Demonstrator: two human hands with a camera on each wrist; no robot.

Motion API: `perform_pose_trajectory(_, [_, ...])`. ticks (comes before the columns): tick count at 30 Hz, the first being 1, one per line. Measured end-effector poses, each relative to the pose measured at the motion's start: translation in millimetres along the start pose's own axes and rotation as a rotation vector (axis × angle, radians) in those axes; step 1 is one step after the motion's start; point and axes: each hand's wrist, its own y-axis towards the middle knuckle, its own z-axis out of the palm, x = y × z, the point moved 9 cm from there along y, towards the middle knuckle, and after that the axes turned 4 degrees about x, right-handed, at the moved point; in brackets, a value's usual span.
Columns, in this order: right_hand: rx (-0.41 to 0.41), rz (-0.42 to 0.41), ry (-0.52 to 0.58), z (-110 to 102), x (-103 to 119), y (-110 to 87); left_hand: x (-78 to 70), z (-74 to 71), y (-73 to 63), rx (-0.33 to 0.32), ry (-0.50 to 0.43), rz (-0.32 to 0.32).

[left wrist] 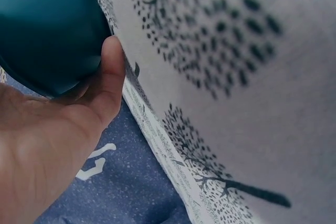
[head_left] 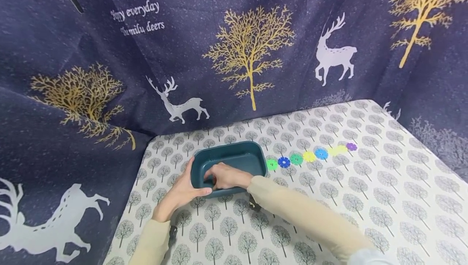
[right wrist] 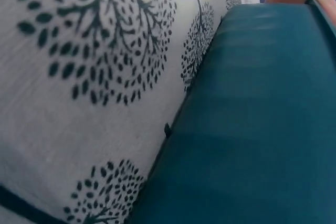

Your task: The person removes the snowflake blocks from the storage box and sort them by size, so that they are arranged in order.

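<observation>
A teal rectangular basin [head_left: 241,157] stands on the tree-print tablecloth. My left hand [head_left: 186,190] grips its left end, with the thumb at the near rim and the fingers around the outside of the end wall; the left wrist view shows the palm and thumb against the teal wall [left wrist: 47,30]. My right hand [head_left: 227,175] reaches over the near side into the basin's left part, fingers bent down toward the bottom. I cannot tell whether those fingertips hold anything. The basin's outer wall [right wrist: 252,124] hides the right hand in the right wrist view.
Right of the basin lies a row of flower-shaped plastic discs, from a green disc [head_left: 271,164] and a dark blue disc [head_left: 284,162] through a yellow disc [head_left: 308,156] and a light blue disc [head_left: 321,154] to a purple disc [head_left: 352,147]. A dark printed curtain [head_left: 234,54] hangs behind the table.
</observation>
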Motion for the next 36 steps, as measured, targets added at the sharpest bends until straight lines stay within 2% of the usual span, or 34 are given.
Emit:
perform_pose_trajectory(6, [0.028,-0.106,-0.032,5.7,8.2,6.8,-1.3,0.0,0.5,-0.007,-0.002,0.002])
perform_pose_trajectory(12, [0.046,-0.161,-0.033,6.5,12.6,9.2,-1.7,-0.1,-0.4,0.001,0.006,-0.002])
perform_pose_trajectory(26, [0.045,-0.143,-0.040,7.0,13.7,8.9,-0.6,0.3,1.5,-0.029,-0.026,0.046])
perform_pose_trajectory(36, [0.122,-0.186,-0.052,6.6,14.4,4.1,-1.8,0.4,0.8,-0.026,-0.009,0.036])
